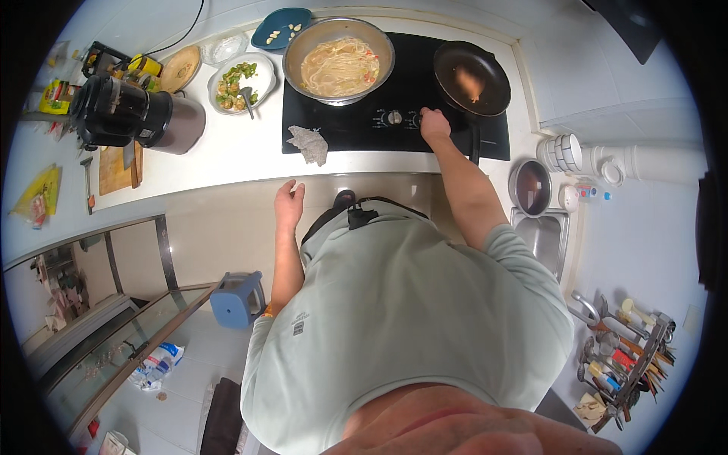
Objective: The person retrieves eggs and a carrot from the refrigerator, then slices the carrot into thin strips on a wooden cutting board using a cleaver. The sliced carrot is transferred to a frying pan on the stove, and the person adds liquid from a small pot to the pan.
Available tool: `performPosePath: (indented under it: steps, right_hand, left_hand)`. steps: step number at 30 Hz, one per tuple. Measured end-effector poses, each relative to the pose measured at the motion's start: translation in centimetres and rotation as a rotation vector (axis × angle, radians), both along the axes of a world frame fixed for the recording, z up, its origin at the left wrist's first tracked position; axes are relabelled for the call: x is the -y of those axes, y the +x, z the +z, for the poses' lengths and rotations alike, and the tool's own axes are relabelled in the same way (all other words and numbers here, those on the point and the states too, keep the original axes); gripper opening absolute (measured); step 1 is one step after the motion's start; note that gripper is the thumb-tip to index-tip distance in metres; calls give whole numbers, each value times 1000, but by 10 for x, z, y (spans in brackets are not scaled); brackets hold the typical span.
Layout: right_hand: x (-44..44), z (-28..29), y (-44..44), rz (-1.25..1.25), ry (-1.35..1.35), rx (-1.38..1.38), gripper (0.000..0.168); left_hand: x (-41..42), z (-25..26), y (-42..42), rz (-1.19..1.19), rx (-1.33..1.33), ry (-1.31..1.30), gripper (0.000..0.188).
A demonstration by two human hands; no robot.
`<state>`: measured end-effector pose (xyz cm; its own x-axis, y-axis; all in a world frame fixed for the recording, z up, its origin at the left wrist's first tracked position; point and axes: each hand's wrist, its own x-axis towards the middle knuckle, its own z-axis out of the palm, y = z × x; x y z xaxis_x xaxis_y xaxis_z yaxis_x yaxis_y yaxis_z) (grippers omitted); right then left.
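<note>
My right hand (pixel 435 124) grips the right-hand knob of the black gas cooktop (pixel 364 128), and its fingers hide most of that knob. The other control knob (pixel 394 118) shows just to its left. Behind the hand stands a black frying pan (pixel 495 71) with a reddish-brown piece of food (pixel 470 84) in it. A wide steel pan (pixel 387 62) of noodles (pixel 341 65) in broth rests on the left burner. My left hand (pixel 290 199) hangs before the counter's front edge, fingers apart and holding nothing. Above it a crumpled grey cloth (pixel 309 145) lies over the cooktop's front corner.
Left of the cooktop are a white plate (pixel 263 79) of chopped green food with a spoon, a teal dish (pixel 278 23) of garlic cloves, and a blender-like appliance (pixel 176 122). To the right, a steel pot (pixel 530 187) of dark liquid stands beside the sink (pixel 540 239). A blue stool (pixel 236 301) is on the floor.
</note>
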<state>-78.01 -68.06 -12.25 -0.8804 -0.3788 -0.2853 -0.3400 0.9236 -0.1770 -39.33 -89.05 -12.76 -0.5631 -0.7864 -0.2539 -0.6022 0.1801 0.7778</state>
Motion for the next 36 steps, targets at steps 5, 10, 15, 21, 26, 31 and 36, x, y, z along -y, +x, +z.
performPosePath:
  steps: [5,10,15,21,26,31,36]
  right_hand:
    - [0,3,0,-11,-13,13,22]
    - [1,-2,0,-18,-17,16,23]
    - [2,-8,-2,-17,-16,-4,26]
    - [-11,-29,-14,12,-31,-35,28]
    - [-12,-33,-19,73,7,6,31]
    - [-14,-33,-19,90,-1,-10,31]
    - [-13,-31,-16,98,0,-22,32]
  left_hand:
    - [16,-2,-2,-47,19,-9,47]
    - [23,-2,-5,-64,-34,15,46]
    - [30,-12,-3,-68,-34,-2,46]
    - [28,-7,-2,-62,-17,54,46]
    - [28,-17,3,-51,-4,76,48]
    - [33,-26,2,-59,-43,49,46]
    - [42,-31,0,-71,-38,54,45]
